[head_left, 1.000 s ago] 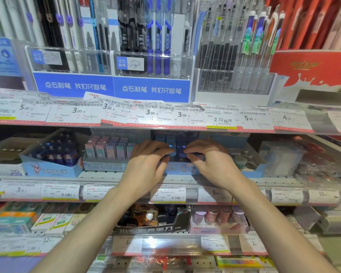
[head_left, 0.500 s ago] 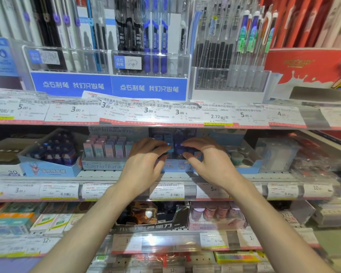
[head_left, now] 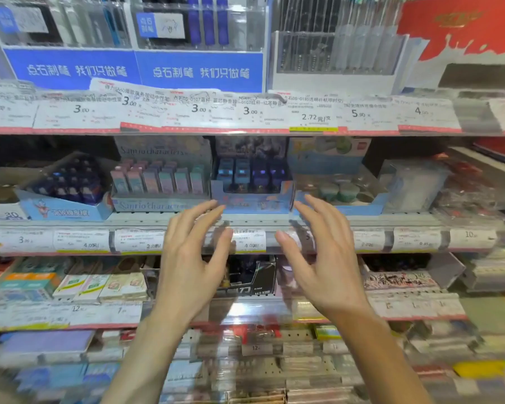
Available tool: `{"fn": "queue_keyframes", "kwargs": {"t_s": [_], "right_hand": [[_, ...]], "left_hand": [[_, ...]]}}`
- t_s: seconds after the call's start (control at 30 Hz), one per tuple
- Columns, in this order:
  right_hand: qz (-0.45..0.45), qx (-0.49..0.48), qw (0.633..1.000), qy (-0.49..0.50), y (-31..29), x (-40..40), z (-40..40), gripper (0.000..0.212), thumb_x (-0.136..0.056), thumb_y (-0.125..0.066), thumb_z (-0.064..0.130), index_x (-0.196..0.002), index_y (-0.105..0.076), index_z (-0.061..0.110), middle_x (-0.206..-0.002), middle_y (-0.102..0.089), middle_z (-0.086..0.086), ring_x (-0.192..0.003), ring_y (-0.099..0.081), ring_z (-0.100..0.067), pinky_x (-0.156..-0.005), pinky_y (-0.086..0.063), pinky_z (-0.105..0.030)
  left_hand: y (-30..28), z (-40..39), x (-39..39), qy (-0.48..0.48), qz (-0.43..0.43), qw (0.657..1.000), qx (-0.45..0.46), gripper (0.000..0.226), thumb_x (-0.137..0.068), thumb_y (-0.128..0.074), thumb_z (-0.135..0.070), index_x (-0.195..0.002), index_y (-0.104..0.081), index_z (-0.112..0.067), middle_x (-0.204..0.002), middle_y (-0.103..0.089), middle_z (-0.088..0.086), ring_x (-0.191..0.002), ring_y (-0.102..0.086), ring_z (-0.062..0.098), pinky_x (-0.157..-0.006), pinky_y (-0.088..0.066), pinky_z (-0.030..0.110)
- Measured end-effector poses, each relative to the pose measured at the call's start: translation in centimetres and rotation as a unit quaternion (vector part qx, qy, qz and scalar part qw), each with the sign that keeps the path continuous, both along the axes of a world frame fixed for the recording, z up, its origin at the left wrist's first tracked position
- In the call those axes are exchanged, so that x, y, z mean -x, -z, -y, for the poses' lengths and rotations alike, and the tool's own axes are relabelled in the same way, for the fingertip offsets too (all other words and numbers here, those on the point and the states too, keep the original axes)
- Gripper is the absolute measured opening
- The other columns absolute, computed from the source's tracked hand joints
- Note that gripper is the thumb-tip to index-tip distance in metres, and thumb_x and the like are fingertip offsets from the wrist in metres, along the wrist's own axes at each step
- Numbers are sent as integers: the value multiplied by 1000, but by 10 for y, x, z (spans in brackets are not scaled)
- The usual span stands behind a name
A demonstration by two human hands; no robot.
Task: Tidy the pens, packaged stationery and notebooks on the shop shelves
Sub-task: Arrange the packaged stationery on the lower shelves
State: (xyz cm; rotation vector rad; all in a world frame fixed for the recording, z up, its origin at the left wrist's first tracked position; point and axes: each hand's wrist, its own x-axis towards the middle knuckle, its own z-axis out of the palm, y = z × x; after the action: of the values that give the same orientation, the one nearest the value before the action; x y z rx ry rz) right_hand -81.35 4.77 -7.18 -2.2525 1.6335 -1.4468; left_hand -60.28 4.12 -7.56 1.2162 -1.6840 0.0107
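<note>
The middle shelf [head_left: 260, 221] carries a row of open display boxes set front-edge to the lip, so each faces the shopper above its price tag. At twelve o'clock from the hands stands the blue box [head_left: 252, 201], its small packaged items upright in ranks, squared between the pastel box [head_left: 158, 204] at nine o'clock and the green-cup tray [head_left: 344, 199] at three. The left hand [head_left: 191, 265] and right hand [head_left: 325, 258] hang just before its front, fingers spread and relaxed, gripping nothing; any touch is unclear.
</note>
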Motion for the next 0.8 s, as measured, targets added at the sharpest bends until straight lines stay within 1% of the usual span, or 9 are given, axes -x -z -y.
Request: {"fn": "queue_keyframes", "kwargs": {"t_s": [0.07,0.17,0.3,0.37,0.47,0.53,0.6,0.7,0.8], "right_hand": [[31,12,999,-15,18,1,-16,51,-96,-55,44,-136,-56,14,-148,-47,-1,-140,-39,-20,-115,-33,-43],[44,-13,998,-33,48,6,-37,47,-96,-58,40,-136,-57,15,-145,-50,0,-137,-43,-18,-114,-34,-37],[74,-137,987,-49,103,17,-59,45,-97,-57,42,-138,-52,23,-135,-54,10,-129,-48,-8,-108,-40,-31],[87,-222,970,-46,131,18,-68,48,-98,-55,49,-141,-44,31,-133,-51,17,-125,-50,-5,-105,-43,-29],[91,-317,944,-26,162,16,-79,58,-95,-53,53,-146,-37,32,-138,-49,15,-126,-50,-7,-99,-41,-25],[90,-350,932,-21,173,9,-82,65,-94,-51,57,-150,-34,28,-146,-48,9,-129,-50,-10,-100,-42,-26],[87,-367,926,-22,179,-3,-84,67,-94,-51,58,-151,-32,28,-147,-49,6,-125,-53,-10,-99,-47,-30],[79,-373,924,-19,182,-27,-84,66,-94,-51,56,-151,-33,29,-147,-50,6,-122,-55,-10,-96,-49,-31],[73,-370,926,2,182,-55,-86,65,-94,-51,57,-150,-33,29,-148,-49,6,-123,-56,-13,-98,-52,-37]], "left_hand": [[17,-19,4,-9,-16,1000,-12,37,-92,-63,-26,-128,-62,-15,-130,-57,-4,-124,-49,13,-107,-34,26],[48,-42,8,-15,-47,996,-74,37,-93,-60,-28,-129,-61,-19,-131,-55,-10,-127,-47,9,-108,-30,18],[94,-64,9,-25,-79,974,-209,37,-95,-61,-34,-131,-54,-38,-129,-48,-26,-125,-42,-7,-104,-27,6],[116,-72,4,-42,-73,960,-267,40,-94,-61,-38,-132,-50,-40,-124,-47,-31,-118,-45,-11,-103,-35,16],[139,-85,-10,-60,-57,939,-333,44,-94,-58,-44,-137,-47,-36,-127,-51,-18,-120,-51,6,-102,-45,38],[147,-92,-21,-65,-55,930,-356,46,-94,-57,-47,-137,-45,-37,-131,-52,-15,-114,-57,10,-97,-49,38],[150,-96,-33,-72,-51,926,-367,46,-94,-56,-47,-138,-45,-40,-129,-54,-18,-109,-59,7,-91,-50,35],[154,-99,-58,-71,-57,922,-376,44,-94,-55,-48,-136,-44,-42,-125,-57,-19,-108,-59,5,-91,-51,36],[160,-98,-89,-58,-63,920,-383,43,-93,-52,-53,-134,-46,-40,-121,-59,-18,-106,-60,7,-91,-52,34]]}}
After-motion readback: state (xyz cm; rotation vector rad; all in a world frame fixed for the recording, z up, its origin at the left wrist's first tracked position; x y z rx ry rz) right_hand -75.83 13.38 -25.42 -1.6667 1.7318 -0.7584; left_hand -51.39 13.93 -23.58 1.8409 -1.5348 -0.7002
